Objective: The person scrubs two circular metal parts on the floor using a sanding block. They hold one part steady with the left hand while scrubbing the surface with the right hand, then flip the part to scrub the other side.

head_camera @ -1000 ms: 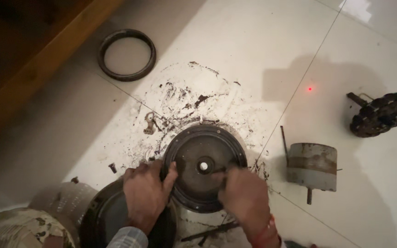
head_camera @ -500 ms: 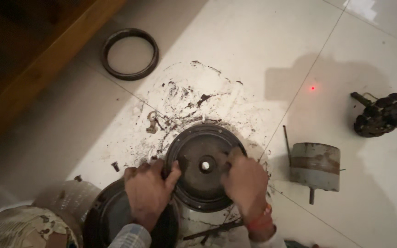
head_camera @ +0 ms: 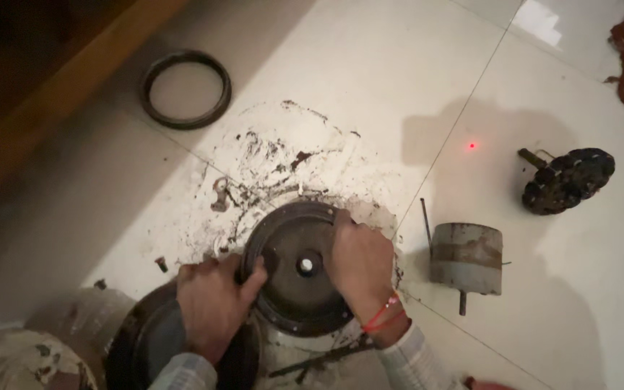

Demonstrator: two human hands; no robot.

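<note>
I'm crouching over a dark round metal cover (head_camera: 294,271) that's lying flat on the white tiled floor (head_camera: 370,79), right in a patch of dried grime. My left hand (head_camera: 214,300) is curling around its rim at about 9 o'clock, fingers closed on the edge. My right hand (head_camera: 361,263) is draping over the rim from roughly 1 to 4 o'clock, fingers wrapped down over the edge, so both are gripping the cover. A second dark disc (head_camera: 146,343) is sitting at 8 o'clock, touching or just under my left wrist; can't tell which. A grey metal cylinder (head_camera: 467,258) with a short shaft is lying at 3 o'clock, near but apart. A loose black ring (head_camera: 185,89) is resting well off at 11 o'clock, and a dirty toothed wheel (head_camera: 568,179) is sitting far out at 2 o'clock.
</note>
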